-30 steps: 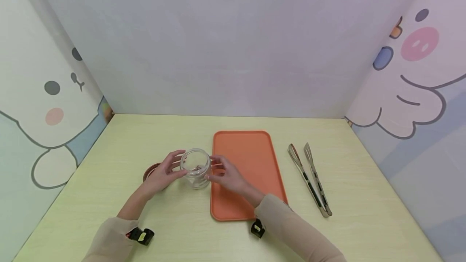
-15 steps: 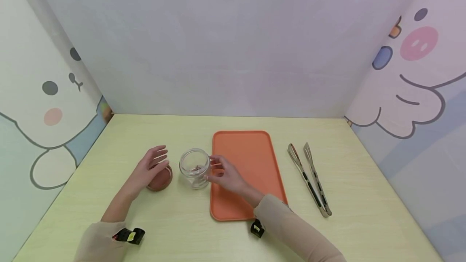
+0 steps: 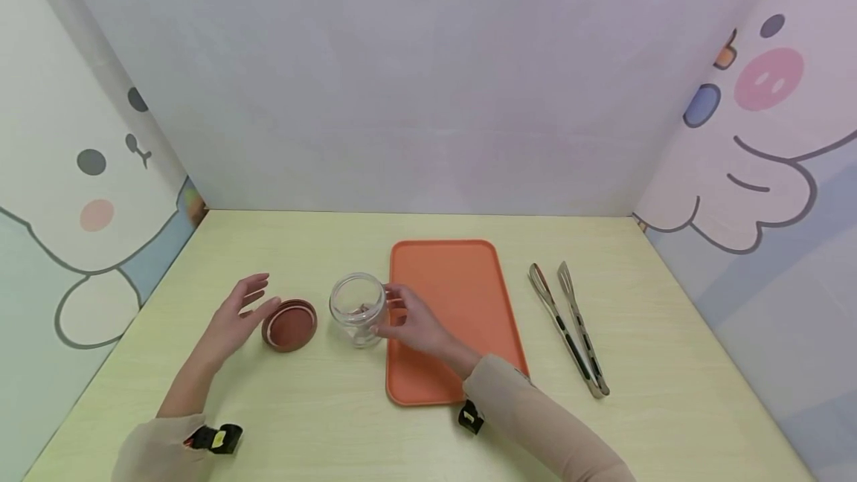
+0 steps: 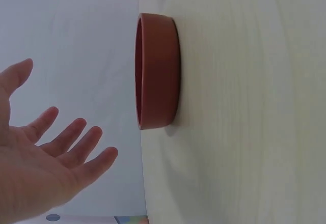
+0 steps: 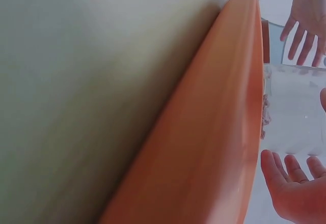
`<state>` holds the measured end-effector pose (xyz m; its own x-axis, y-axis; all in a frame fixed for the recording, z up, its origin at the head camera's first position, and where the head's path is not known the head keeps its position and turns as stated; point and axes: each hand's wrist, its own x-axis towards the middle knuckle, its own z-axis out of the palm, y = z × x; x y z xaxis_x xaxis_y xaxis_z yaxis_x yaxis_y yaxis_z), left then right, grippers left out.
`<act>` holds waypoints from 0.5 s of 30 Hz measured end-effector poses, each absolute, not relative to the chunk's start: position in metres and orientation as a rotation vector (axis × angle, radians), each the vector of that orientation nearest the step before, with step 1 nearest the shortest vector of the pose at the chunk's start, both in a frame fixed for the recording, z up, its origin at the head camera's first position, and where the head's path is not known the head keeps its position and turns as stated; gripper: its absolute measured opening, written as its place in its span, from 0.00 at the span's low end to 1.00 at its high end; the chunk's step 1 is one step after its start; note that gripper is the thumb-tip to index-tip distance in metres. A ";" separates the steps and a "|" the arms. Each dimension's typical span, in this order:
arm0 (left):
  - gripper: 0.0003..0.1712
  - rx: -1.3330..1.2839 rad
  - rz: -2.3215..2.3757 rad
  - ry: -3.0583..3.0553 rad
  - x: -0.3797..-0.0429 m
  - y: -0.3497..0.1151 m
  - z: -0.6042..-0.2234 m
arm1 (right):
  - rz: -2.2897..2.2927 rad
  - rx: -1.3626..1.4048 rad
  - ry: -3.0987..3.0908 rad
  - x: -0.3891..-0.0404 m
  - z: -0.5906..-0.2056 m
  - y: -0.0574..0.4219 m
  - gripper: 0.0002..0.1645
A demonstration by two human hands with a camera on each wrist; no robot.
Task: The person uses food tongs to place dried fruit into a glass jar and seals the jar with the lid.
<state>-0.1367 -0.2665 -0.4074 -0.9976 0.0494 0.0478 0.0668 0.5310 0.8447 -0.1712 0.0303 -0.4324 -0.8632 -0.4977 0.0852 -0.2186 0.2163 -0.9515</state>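
A clear glass jar (image 3: 358,309) stands upright, without a lid, left of the orange tray (image 3: 448,303). Small pinkish-brown pieces lie at its bottom; their kind is too small to tell. My right hand (image 3: 420,324) is at the jar's right side, thumb toward the front and relaxed fingers farther back; firm contact is unclear. To the jar's left, a round reddish-brown lid (image 3: 290,326) rests on the table, hollow side up. Beside the lid, on its left, my left hand (image 3: 230,322) hovers with spread fingers and holds nothing. The left wrist view shows a gap between this hand and the lid (image 4: 159,71).
Metal tongs with dark grips (image 3: 569,329) lie right of the tray, their arms spread toward the back. A pale wall (image 3: 428,95) closes off the back of the light wooden table (image 3: 321,422). Cartoon-printed panels stand on both sides.
My left hand has left the jar's rim and moved left, past the lid, which is now uncovered. The right hand and the jar have stayed nearly where they were.
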 end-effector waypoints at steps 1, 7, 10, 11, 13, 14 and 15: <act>0.37 -0.100 -1.486 -2.752 -0.136 -0.269 -0.409 | -1.699 -0.691 2.245 -0.170 -0.429 0.030 0.39; 0.37 -0.111 -1.338 -2.877 -0.136 -0.276 -0.418 | -1.692 -0.724 2.221 -0.162 -0.410 0.028 0.40; 0.37 -0.121 -1.268 -2.940 -0.134 -0.277 -0.420 | -1.673 -0.749 2.244 -0.163 -0.411 0.027 0.42; 0.37 -0.121 -1.249 -2.959 -0.133 -0.277 -0.421 | -1.666 -0.761 2.249 -0.163 -0.411 0.026 0.42; 0.38 -0.117 -1.226 -2.989 -0.132 -0.278 -0.422 | -1.664 -0.785 2.248 -0.165 -0.414 0.025 0.43; 0.38 -0.111 -1.212 -3.004 -0.131 -0.279 -0.423 | -1.666 -0.798 2.246 -0.165 -0.416 0.025 0.44; 0.38 -0.104 -1.200 -3.016 -0.131 -0.279 -0.424 | -1.669 -0.807 2.241 -0.166 -0.417 0.025 0.44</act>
<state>-0.1306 -0.2790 -0.4238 -0.9924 0.0983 -0.0744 0.0203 0.7256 0.6878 -0.1661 0.0246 -0.4170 -0.8212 -0.5541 0.1362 -0.2893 0.1986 -0.9364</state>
